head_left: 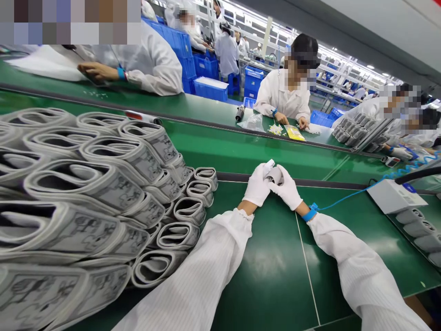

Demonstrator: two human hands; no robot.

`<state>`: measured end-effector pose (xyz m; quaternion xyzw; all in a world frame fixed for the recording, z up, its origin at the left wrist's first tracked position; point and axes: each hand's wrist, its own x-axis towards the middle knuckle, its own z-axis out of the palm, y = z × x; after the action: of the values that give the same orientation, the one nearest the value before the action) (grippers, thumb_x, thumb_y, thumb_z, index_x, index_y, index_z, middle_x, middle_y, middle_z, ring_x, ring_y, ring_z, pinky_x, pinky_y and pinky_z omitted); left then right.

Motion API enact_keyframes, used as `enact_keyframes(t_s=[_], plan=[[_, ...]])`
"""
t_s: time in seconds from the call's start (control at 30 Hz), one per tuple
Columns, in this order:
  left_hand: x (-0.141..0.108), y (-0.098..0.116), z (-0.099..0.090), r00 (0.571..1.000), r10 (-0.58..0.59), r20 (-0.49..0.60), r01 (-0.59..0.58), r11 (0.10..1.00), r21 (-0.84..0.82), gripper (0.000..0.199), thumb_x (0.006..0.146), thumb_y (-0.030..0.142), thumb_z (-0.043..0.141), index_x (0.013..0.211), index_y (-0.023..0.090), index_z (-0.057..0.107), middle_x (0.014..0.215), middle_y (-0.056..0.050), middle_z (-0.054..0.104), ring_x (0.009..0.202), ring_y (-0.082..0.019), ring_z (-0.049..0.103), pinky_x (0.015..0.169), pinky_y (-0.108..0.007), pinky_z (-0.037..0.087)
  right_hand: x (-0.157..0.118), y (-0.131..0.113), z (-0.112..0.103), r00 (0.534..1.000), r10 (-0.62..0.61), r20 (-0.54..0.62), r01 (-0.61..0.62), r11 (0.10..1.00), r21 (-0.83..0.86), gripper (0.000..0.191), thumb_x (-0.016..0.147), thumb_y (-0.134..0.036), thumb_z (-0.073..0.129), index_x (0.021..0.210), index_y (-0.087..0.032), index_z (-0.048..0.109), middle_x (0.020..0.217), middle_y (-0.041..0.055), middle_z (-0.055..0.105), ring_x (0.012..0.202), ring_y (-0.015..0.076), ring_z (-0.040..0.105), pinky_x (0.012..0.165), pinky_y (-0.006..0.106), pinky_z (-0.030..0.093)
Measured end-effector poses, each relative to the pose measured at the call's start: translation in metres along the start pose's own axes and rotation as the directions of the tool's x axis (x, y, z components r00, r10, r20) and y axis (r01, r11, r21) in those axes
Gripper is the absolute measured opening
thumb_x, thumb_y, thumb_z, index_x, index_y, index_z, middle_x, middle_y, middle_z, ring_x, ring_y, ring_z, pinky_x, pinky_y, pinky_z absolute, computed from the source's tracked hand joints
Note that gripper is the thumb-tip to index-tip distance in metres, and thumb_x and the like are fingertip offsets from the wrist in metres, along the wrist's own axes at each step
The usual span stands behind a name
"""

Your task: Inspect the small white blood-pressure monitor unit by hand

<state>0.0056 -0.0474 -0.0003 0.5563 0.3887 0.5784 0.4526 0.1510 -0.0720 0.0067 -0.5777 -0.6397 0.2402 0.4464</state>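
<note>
My left hand (255, 185) and my right hand (285, 187), both in white gloves, meet above the green workbench (262, 257). Between them they grip a small grey rolled cuff (274, 175) with a white part at its top, and the fingers hide much of it. A large pile of rolled grey blood pressure cuffs (86, 193) with printed markings lies just left of my left hand, apart from it. A blue wrist strap (309, 213) circles my right wrist, and its blue cord (347, 197) runs off to the right.
A white device (394, 195) with a coiled blue cord stands at the right, with more rolled cuffs (415, 227) beyond it. A dark rail (285, 182) edges the bench. Co-workers (284, 87) sit at a parallel green belt, with blue crates (210, 89) behind them.
</note>
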Motion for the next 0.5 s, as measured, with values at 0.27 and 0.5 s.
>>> enact_keyframes(t_s=[0.27,0.5], plan=[[0.008,-0.011,-0.002,0.984,-0.034,-0.175,0.051,0.995,0.092,0.053,0.087,0.014,0.057,0.14,0.016,0.052,0.142,-0.018,0.059,0.13,-0.03,0.057,0.116,-0.045,0.041,0.093,0.005,0.003,0.965,-0.031,-0.26,-0.029,0.975,-0.222,0.054,0.069,-0.055,0.077,0.108,-0.018,0.07,0.101,0.0067,0.076,0.089,0.0226,0.068,0.087,0.033,0.055],[0.007,-0.015,-0.002,0.984,-0.036,-0.174,0.065,0.985,0.161,0.039,0.09,0.011,0.052,0.128,0.016,0.06,0.13,-0.016,0.068,0.119,-0.025,0.066,0.11,-0.041,0.049,0.197,0.045,0.024,0.914,0.073,-0.399,-0.156,0.972,-0.178,0.051,0.076,-0.042,0.073,0.115,-0.013,0.06,0.112,0.0156,0.073,0.098,0.0223,0.067,0.091,0.035,0.054]])
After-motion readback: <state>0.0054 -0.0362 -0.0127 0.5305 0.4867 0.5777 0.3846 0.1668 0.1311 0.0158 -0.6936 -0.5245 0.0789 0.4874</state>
